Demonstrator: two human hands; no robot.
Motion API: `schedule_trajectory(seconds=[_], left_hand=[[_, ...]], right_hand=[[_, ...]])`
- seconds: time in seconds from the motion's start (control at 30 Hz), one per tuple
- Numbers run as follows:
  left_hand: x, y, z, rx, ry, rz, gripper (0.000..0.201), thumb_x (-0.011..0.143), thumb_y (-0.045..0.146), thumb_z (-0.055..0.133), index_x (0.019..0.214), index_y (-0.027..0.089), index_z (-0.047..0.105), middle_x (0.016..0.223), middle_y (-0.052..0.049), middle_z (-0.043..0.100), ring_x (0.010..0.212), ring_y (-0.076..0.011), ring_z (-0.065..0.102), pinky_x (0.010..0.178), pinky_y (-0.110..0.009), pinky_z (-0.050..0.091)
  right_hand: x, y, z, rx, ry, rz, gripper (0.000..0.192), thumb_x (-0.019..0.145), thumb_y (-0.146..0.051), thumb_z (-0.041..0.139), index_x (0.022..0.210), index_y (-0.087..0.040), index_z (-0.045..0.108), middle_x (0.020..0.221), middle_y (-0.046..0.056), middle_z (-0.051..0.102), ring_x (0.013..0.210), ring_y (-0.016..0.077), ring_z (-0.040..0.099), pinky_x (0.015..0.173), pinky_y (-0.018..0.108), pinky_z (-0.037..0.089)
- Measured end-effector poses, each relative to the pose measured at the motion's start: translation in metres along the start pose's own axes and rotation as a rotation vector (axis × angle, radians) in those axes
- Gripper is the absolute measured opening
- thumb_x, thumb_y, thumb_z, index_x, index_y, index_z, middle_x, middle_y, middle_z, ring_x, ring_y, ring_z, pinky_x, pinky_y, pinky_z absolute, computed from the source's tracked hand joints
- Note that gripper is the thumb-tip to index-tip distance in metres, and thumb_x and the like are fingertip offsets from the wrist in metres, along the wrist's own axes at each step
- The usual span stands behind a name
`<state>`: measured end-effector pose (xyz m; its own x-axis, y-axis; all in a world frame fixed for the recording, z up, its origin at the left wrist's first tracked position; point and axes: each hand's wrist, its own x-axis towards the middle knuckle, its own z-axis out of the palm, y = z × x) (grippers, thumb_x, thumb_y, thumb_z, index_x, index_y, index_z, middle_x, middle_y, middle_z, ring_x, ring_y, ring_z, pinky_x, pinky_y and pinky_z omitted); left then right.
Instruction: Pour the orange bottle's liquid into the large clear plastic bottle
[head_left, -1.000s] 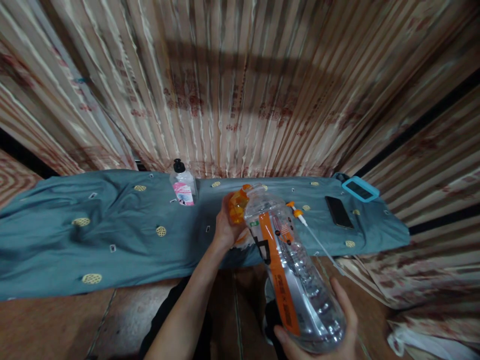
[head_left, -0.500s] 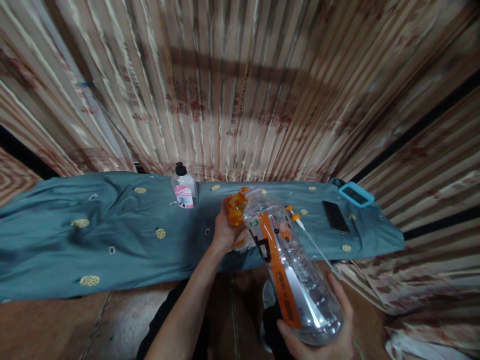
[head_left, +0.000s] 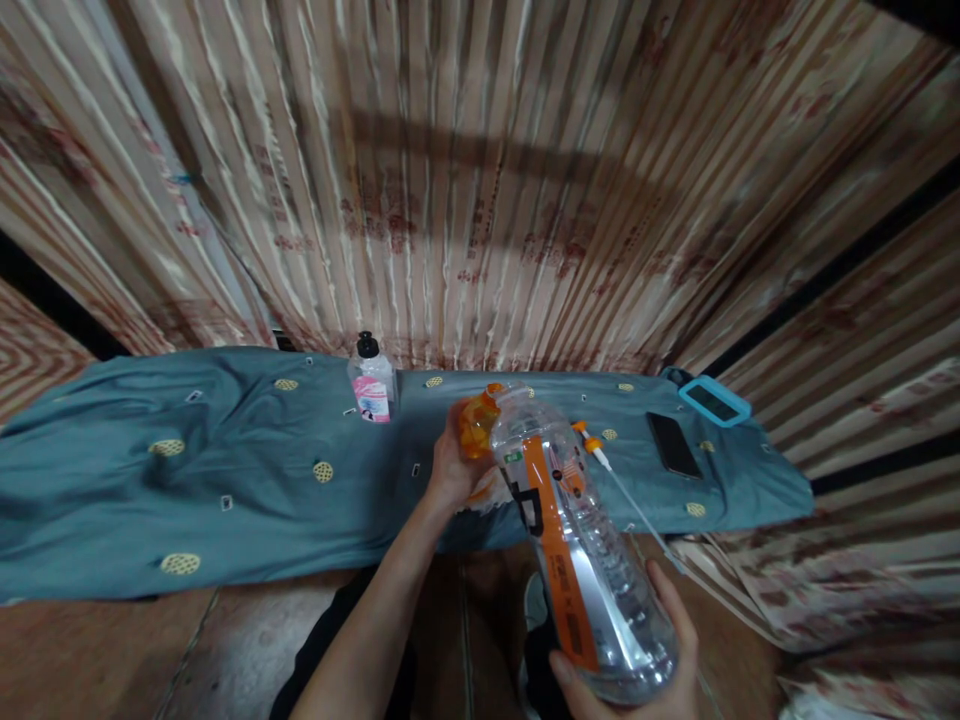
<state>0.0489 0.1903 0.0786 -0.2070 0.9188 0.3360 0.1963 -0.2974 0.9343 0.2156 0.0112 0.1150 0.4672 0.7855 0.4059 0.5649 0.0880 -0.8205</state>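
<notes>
A large clear plastic bottle (head_left: 581,545) with an orange label strip lies tilted in front of me, its neck pointing away. My right hand (head_left: 660,670) cups its base from below. My left hand (head_left: 450,465) grips the orange cap (head_left: 478,423) at the neck. The bottle looks nearly empty, with a little clear liquid near the base. Both hands hover above the near edge of a low surface covered with a teal cloth (head_left: 225,480).
On the cloth stand a small bottle with a black cap and pink label (head_left: 370,383), an orange-tipped pump tube (head_left: 600,455), a black phone (head_left: 673,445) and a blue-framed device (head_left: 714,402). Striped curtains hang behind. Brown floor lies below.
The view has shifted slightly; the bottle and both hands keep nearly the same pose, with my left hand still on the cap.
</notes>
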Motion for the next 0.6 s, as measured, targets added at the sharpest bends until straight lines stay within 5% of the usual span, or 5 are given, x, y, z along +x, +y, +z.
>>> schedule_trajectory(seconds=[0.6], left_hand=[[-0.002, 0.01, -0.001, 0.012, -0.009, -0.062, 0.075, 0.057, 0.014, 0.08, 0.123, 0.022, 0.045, 0.113, -0.005, 0.071, 0.1, -0.023, 0.07, 0.089, -0.034, 0.055]], right_hand=[[0.0, 0.008, -0.007, 0.144, -0.084, 0.151, 0.121, 0.05, -0.073, 0.078, 0.145, -0.011, 0.037, 0.125, 0.016, 0.06, 0.105, 0.0284, 0.063, 0.088, 0.037, 0.047]])
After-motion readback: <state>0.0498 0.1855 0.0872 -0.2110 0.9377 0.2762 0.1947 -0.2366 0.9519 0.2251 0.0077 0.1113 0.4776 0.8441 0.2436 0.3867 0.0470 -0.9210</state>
